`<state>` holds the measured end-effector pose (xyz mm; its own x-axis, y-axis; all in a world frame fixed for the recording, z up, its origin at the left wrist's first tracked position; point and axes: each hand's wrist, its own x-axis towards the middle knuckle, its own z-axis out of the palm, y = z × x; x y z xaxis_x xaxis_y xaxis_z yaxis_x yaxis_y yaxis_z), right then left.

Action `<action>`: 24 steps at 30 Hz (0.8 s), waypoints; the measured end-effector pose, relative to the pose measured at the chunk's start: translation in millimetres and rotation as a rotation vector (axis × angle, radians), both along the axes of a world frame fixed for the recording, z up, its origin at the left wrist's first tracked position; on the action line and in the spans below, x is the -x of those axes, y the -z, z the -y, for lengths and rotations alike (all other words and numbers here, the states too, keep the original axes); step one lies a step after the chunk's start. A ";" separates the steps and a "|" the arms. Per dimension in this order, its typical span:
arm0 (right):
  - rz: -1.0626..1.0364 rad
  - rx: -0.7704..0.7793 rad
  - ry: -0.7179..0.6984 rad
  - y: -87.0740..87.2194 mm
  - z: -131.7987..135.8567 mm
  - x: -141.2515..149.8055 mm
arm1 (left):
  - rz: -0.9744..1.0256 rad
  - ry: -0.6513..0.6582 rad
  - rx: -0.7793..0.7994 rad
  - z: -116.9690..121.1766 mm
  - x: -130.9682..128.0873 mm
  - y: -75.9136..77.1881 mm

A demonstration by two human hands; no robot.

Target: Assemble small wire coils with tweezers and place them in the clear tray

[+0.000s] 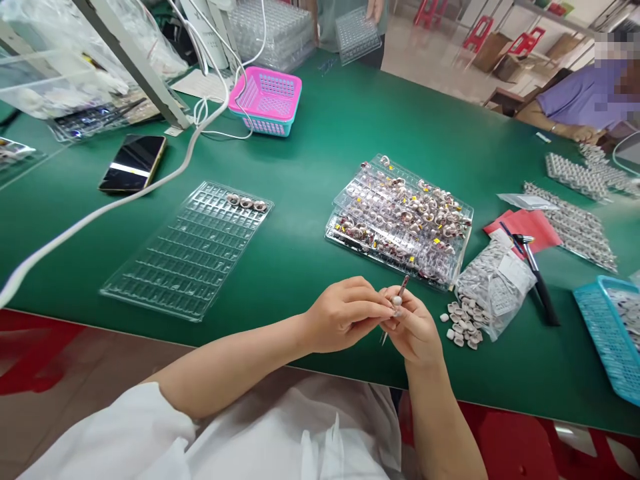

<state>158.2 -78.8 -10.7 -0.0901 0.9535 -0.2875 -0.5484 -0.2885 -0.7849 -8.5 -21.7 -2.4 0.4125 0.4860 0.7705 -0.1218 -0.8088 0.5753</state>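
- By the look of it, you are at a fine fitting or adjusting step, with a small pale part up between both hands, just over the near side of the worktop.
- Your left hand has its fingers pinched nearly closed, tips at the part.
- Your right hand has its fingers curled closed around the part; a thin tool slants through the grip, though which fingers bear it you cannot tell.
- To your left, three rounded pieces sit in the far end of a clear tray; ahead are filled trays, and right of your hands, loose caps.
- Moving the part calls for a light, steady pinch, keeping the tool's tip off your skin.
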 end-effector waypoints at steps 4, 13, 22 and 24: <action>-0.008 -0.045 -0.069 0.8 0.1 -1.7 | 0.001 0.010 -0.035 1.8 0.1 -2.3; 0.758 -0.436 0.275 6.8 10.1 5.9 | -0.057 -0.020 0.397 -0.4 7.1 -7.4; 1.476 -0.886 0.509 7.4 16.3 10.0 | -0.078 -0.031 0.410 -1.3 5.1 -8.0; 1.452 -0.886 0.483 7.4 16.3 9.1 | -0.074 -0.038 0.402 -1.0 4.9 -8.5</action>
<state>149.1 -95.1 -18.0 0.0554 0.7144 0.6975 0.7683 0.4157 -0.4868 -13.4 -20.6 6.0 0.4356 0.7584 0.4849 -0.0428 -0.5206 0.8527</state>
